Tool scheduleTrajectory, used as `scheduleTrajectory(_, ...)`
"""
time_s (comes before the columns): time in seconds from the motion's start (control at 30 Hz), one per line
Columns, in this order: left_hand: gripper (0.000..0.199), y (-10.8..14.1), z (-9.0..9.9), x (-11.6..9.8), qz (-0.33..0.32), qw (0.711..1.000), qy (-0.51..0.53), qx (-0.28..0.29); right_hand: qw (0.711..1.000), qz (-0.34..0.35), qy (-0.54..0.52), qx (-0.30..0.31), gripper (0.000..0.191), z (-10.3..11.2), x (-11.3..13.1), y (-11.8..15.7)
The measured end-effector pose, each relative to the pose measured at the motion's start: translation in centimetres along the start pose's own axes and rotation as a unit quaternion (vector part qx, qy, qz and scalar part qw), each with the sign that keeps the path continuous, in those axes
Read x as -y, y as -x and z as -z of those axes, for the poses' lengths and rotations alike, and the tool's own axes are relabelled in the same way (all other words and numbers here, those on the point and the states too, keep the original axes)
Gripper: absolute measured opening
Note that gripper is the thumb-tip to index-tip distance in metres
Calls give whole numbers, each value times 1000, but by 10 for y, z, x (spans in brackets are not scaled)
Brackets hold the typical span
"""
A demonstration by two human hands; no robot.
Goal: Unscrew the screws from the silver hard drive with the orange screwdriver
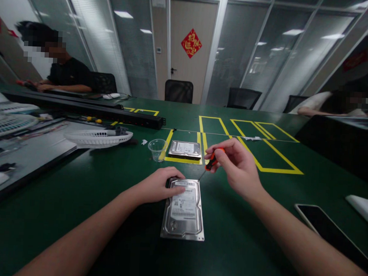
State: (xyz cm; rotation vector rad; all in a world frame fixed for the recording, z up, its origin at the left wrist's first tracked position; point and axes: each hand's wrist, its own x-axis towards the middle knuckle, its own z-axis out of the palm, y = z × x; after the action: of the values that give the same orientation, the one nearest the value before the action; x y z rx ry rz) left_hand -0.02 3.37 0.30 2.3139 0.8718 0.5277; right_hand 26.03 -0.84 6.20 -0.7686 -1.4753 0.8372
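Observation:
A silver hard drive (185, 211) with a white label lies label up on the green table in front of me. My left hand (162, 184) is closed on its upper left edge, the thumb resting on the label and the other fingers around the far side. Between the thumb and fingers of my right hand (234, 162) is a screwdriver (212, 159) with an orange and black handle. Its thin shaft slants down to the drive's upper right corner, where the tip appears to meet a screw. Too small to make out is the screw itself.
Beyond the drive, a second hard drive (185, 149) sits inside yellow tape beside a clear plastic cup (157, 149). White fan grilles (98, 137) and a long black bar (136, 116) occupy the left. A phone (329, 229) lies right. Two people sit across the table.

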Motion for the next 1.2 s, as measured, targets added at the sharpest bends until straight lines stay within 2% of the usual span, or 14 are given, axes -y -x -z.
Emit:
scheduleTrajectory(0.3,30,0,1,-1,1,1000,1,3,1000,-9,-19,14,27,4,-7,-1)
scheduleTrajectory(0.63,30,0,0,1,0,1000,2,0,999,-6,27,-35,24,-1,1,-2)
scheduleTrajectory(0.8,30,0,1,-1,0,1000,4,0,1000,5,28,-3,19,-1,-1,0)
scheduleTrajectory(0.93,29,0,1,-2,1,1000,3,-1,1000,-1,-3,23,25,2,-6,0)
scheduleTrajectory(1.2,30,0,0,1,-1,1000,-1,-3,1000,-1,19,-6,21,1,-1,-2)
